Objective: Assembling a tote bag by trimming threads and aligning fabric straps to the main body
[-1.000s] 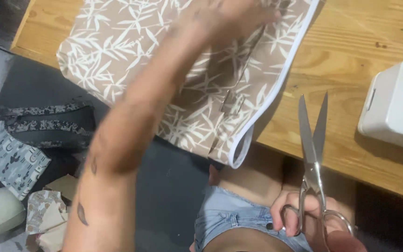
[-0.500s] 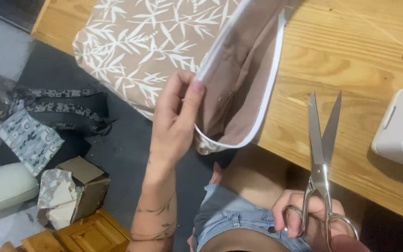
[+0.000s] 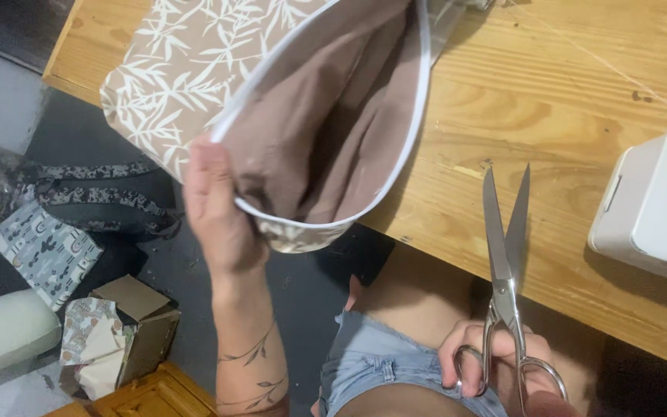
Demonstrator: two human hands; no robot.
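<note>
Head cam: left hand (image 3: 216,212) has its fingers pinched on the white-piped rim of the leaf-print fabric bag (image 3: 187,85), holding it open so the plain brown lining shows; the bag lies partly on the wooden table (image 3: 565,116) w/ its mouth over the near edge. Right hand (image 3: 496,371) has fingers clamped through the handles of the scissors (image 3: 505,255), blades a bit apart & pointing up over the table edge, near a white box (image 3: 658,205) on the right.
</note>
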